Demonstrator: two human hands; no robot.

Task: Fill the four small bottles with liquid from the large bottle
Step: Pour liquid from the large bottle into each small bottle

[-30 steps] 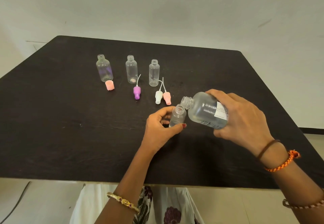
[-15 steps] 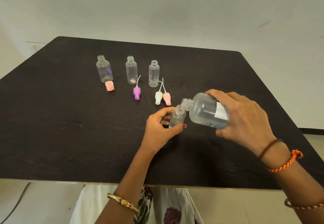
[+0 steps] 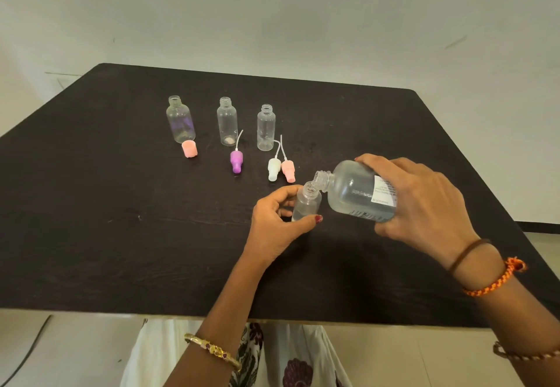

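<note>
A: How far along is the filling?

B: Early, I'd judge. The left hand [image 3: 277, 223] has thumb and fingers curled round one small bottle [image 3: 306, 203], upright on the table [image 3: 91, 235]. The right hand [image 3: 424, 204] grips the large bottle [image 3: 357, 194], tipped so its mouth sits just over the small one's neck.

A: Any liquid in it?

B: Some clear liquid seems to sit low, by the left thumb; the level is hard to read.

A: And the others?

B: Three bottles [image 3: 226, 121] stand open, well beyond the left fingertips, and look empty. Four caps [image 3: 275, 169] lie between them and the hands. So one fill is underway, three remain.
</note>
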